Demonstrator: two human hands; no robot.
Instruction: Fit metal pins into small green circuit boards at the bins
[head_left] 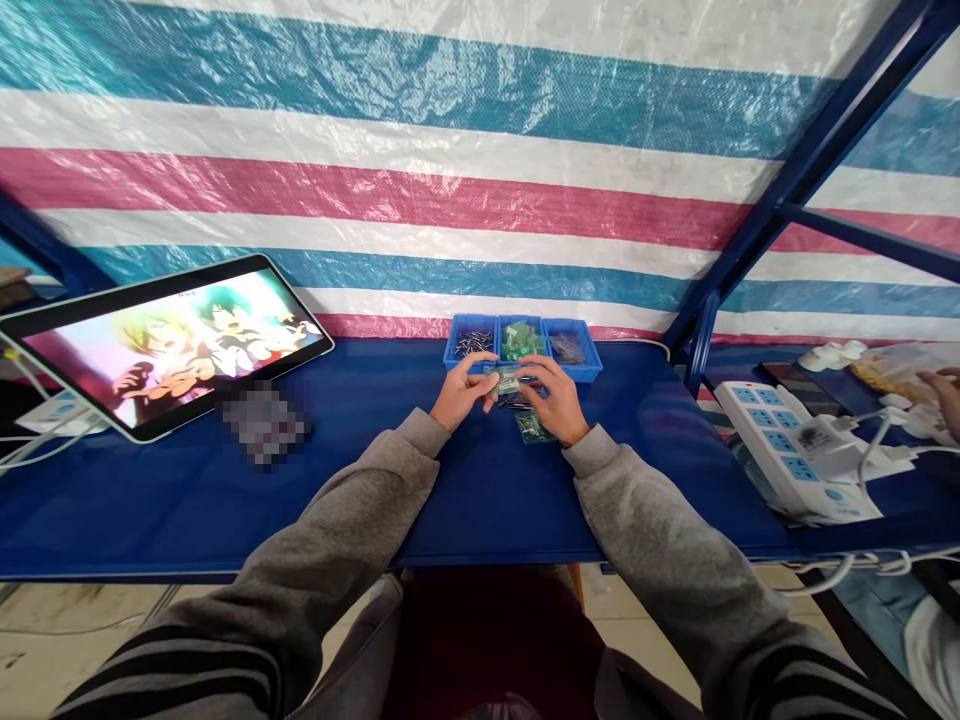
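My left hand [463, 390] and my right hand [555, 398] meet in front of the blue parts bins, both closed on a small clear plastic bag [506, 380]. Its contents are too small to name. Just below, on the blue table, lies another small greenish clear bag [531, 430] with small pieces in it, partly covered by my right hand. Behind my fingers the left blue bin [452, 352] holds dark metal screws [474, 343]. Green and clear pieces [520, 341] fill the middle bin, and greyish see-through pieces [568, 348] lie in the right one.
A tablet [180, 345] playing a cartoon leans at the left, with a blurred-out item [266, 424] before it. On the right are a blue metal frame post [701, 340], a white power strip [787, 445] with cables, and another person's hand [943, 398] at the edge.
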